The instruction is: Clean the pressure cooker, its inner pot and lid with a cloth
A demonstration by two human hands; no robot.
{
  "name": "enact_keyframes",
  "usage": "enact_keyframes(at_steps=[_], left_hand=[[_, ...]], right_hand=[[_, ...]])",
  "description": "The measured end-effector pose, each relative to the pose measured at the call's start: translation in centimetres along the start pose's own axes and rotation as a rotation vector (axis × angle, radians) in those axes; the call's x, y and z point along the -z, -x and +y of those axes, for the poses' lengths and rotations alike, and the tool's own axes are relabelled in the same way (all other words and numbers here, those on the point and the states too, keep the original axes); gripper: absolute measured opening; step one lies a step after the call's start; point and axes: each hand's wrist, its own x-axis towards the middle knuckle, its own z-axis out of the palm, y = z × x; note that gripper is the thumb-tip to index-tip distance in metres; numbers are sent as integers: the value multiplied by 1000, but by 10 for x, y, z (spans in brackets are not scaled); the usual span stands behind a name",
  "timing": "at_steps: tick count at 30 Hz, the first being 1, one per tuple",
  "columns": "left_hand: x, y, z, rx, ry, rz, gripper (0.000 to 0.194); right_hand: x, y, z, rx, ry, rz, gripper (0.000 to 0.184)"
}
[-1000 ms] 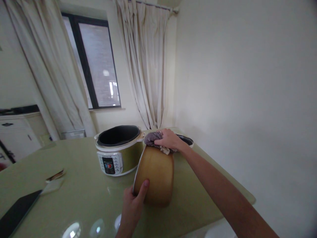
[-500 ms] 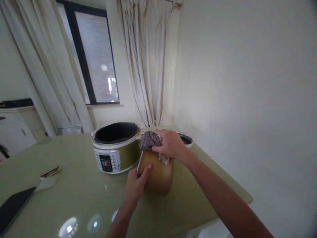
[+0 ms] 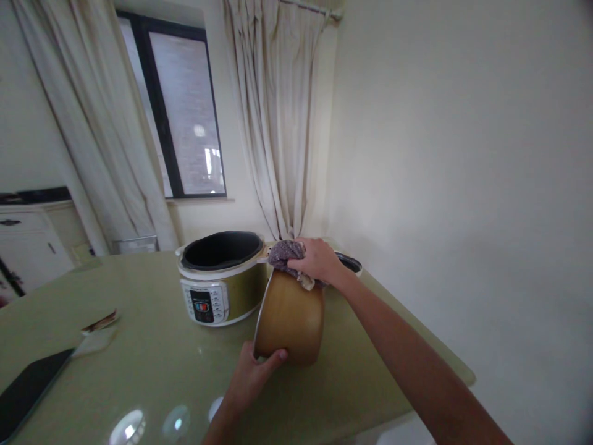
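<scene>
A golden-brown inner cooker pot (image 3: 291, 318) is tilted on its side above the table, its rim facing left. My left hand (image 3: 254, 374) grips the lower part of that rim, thumb on the outer wall and fingers hidden behind it. My right hand (image 3: 317, 259) is closed round a bunched grey-purple cloth (image 3: 285, 254), pressed on the pot's upper side. Just behind and to the left stands the cooker body (image 3: 241, 293), white and olive with a front control panel, its top uncovered and dark inside. Its open lid (image 3: 349, 262) shows partly behind my right wrist.
The glossy green table (image 3: 152, 358) ends at a rounded corner on the right, near the wall. At the left lie a dark flat object (image 3: 34, 389) and a small brownish item (image 3: 99, 322) on the tabletop. Curtains (image 3: 282, 123) and a window stand behind.
My left hand has slid down the pot's rim, and more of the outer wall shows. The cloth in my right hand stays at the upper side. The view has shifted slightly.
</scene>
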Motion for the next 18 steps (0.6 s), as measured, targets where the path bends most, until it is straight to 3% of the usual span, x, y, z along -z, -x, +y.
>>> enact_keyframes(at_steps=[3, 9, 13, 18], left_hand=[[5, 10, 3, -38, 5, 16, 66], [20, 26, -13, -1, -9, 138, 72], [26, 24, -14, -20, 15, 49, 71], [31, 22, -9, -27, 35, 31, 77]], right_hand=[[-10, -12, 9, -46, -117, -75, 37], [-36, -26, 31, -205, -285, -275, 28], [-43, -24, 35, -199, -295, -299, 26], [-35, -22, 27, -161, -240, -259, 28]])
